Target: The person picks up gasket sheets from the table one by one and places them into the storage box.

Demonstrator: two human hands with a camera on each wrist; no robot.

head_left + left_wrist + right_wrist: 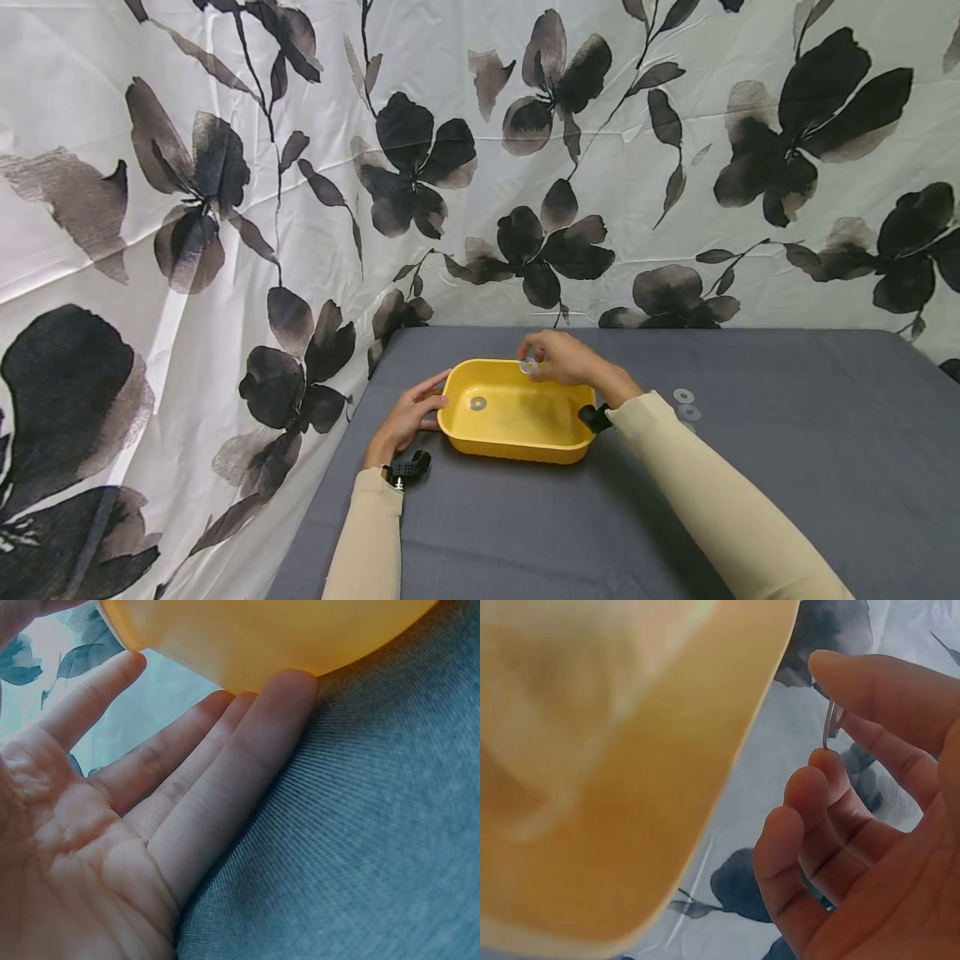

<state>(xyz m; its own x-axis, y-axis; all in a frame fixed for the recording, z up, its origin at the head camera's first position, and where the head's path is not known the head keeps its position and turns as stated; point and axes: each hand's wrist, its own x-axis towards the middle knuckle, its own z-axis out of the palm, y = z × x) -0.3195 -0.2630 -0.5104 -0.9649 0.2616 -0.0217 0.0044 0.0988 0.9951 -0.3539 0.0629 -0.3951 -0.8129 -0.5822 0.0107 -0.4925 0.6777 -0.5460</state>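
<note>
A yellow plastic tub (517,448) sits on the grey cloth. Inside it, toward the left, lies a flat metal washer (477,403). My left hand (408,417) is at the tub's left side, and in the left wrist view its nearly straight fingers (217,802) touch the tub wall. Over the far rim, my right hand (562,358) pinches another washer (528,365) between thumb and fingertips. That washer stands edge-on in the right wrist view, with the tub beside the hand.
Right of the tub, a washer (683,395) and a second washer (687,412) lie on the grey-covered table (787,467), with part of a third showing behind the right sleeve. A white curtain (465,50) with dark flowers hangs behind and along the left.
</note>
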